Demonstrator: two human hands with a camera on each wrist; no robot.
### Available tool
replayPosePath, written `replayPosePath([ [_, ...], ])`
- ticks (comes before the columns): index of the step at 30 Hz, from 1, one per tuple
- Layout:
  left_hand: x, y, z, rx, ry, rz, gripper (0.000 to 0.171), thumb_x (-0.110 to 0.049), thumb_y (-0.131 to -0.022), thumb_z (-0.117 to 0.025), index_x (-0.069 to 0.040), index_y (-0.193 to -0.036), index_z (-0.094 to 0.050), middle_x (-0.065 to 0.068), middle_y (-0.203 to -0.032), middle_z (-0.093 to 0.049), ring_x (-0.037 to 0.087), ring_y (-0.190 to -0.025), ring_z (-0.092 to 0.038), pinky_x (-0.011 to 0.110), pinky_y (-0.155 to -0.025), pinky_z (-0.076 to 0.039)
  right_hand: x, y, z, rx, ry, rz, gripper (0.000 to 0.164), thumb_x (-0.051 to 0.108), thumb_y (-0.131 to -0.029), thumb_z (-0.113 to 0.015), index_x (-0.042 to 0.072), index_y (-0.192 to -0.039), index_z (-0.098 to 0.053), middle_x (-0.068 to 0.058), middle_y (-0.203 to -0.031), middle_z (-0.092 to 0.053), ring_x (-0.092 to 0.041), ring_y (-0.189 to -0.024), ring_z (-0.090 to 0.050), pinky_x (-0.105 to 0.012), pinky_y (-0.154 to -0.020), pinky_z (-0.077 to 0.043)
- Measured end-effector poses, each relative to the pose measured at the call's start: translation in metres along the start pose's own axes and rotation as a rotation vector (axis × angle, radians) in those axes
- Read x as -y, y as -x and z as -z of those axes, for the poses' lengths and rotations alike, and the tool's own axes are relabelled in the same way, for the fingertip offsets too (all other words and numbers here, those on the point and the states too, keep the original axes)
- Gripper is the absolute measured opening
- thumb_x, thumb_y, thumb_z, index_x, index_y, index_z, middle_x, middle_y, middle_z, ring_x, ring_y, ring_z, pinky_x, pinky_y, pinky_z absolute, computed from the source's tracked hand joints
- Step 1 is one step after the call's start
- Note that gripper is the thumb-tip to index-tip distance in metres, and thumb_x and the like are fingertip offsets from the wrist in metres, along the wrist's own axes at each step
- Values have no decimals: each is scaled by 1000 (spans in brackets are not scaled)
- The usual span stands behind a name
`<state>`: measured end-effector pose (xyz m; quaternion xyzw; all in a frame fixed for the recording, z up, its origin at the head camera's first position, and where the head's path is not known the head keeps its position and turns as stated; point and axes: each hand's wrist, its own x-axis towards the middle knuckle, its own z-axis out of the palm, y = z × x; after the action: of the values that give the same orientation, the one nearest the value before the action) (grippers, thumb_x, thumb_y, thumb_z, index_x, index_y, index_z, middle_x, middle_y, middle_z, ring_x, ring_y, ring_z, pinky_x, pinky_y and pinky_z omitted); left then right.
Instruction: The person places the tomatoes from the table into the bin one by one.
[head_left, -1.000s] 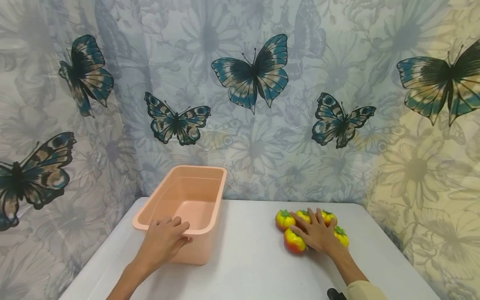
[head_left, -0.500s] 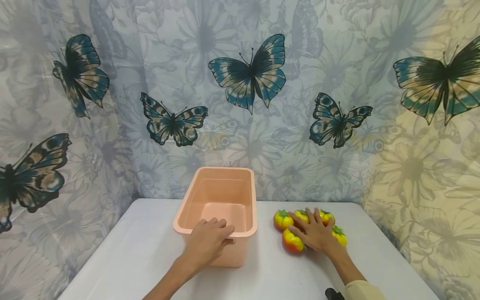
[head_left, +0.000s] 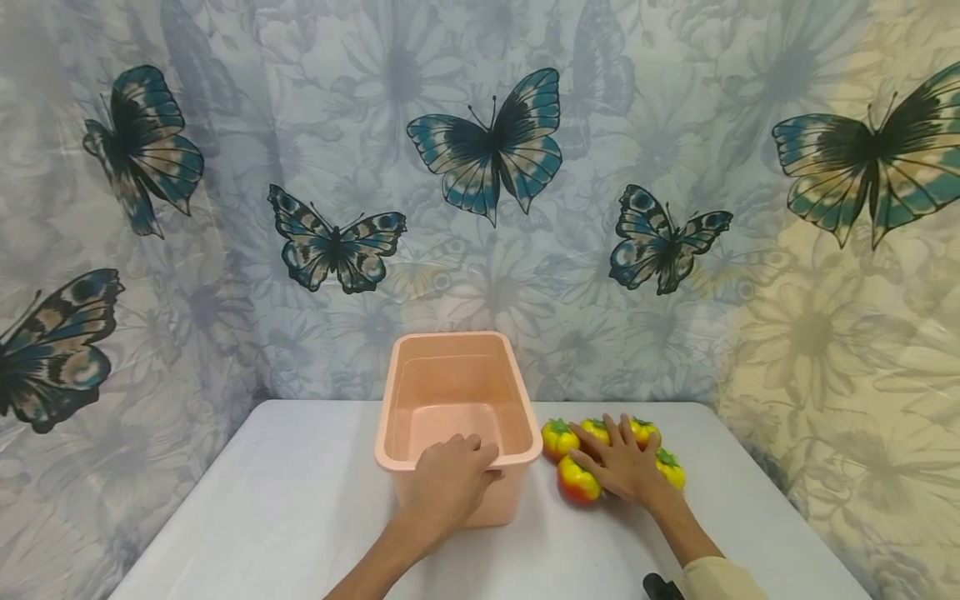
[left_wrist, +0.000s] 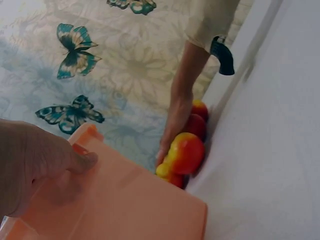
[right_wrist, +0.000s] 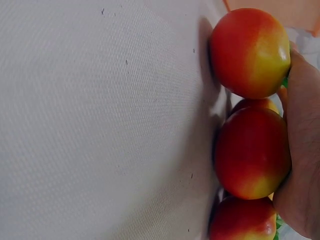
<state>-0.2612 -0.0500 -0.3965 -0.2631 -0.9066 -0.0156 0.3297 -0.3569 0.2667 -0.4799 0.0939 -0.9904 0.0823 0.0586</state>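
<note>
A peach-coloured plastic bin [head_left: 457,375] stands on the white table with nothing inside. My left hand [head_left: 447,487] grips its near rim, fingers over the edge and thumb [left_wrist: 82,161] against the outer wall [left_wrist: 135,195]. Just right of the bin is a cluster of several red-and-yellow fruits [head_left: 578,481] with green leafy tops, like toy persimmons. Across the cluster rests my right hand [head_left: 628,467], fingers spread, partly hiding the fruits. In the right wrist view the palm [right_wrist: 305,155] lies along the top of a deep red fruit [right_wrist: 252,152].
Behind the white table [head_left: 300,500] hangs a curtain [head_left: 495,275] printed with butterflies and flowers. The bin's right side is close to the leftmost fruit [head_left: 559,439]. A black object [head_left: 662,587] shows by the right sleeve [head_left: 723,579].
My left hand has moved the bin rightward from the table's left side, up close to the fruits. The right hand stays spread over the cluster.
</note>
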Motion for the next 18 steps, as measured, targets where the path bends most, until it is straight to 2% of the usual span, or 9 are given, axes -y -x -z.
replayPosePath([
  [5, 6, 1, 3, -18, 132, -10, 27, -39, -83, -84, -22, -79, -64, -6, -69, -56, 12, -59, -51, 20, -48, -30, 2, 3, 4, 13, -8, 4, 71, 74, -101, -36, 34, -160, -41, -34, -166, -30, -67, -153, -13, -93, -109, -1],
  [13, 11, 0, 0, -21, 149, -46, 25, -40, -83, -84, -24, -80, -66, -9, -73, -60, 10, -60, -51, 18, -50, -28, 8, -4, 12, -14, -8, 54, 68, 71, -102, -38, 35, -160, -41, -31, -167, -32, -64, -154, -18, -90, -113, -5],
  [18, 15, 0, 1, -4, 147, -72, 25, -40, -82, -86, -23, -82, -67, -8, -74, -62, 10, -61, -52, 18, -51, -29, 13, -8, 8, 24, -50, 53, 71, 72, -101, -39, 33, -160, -41, -31, -167, -31, -64, -154, -15, -88, -116, 0],
])
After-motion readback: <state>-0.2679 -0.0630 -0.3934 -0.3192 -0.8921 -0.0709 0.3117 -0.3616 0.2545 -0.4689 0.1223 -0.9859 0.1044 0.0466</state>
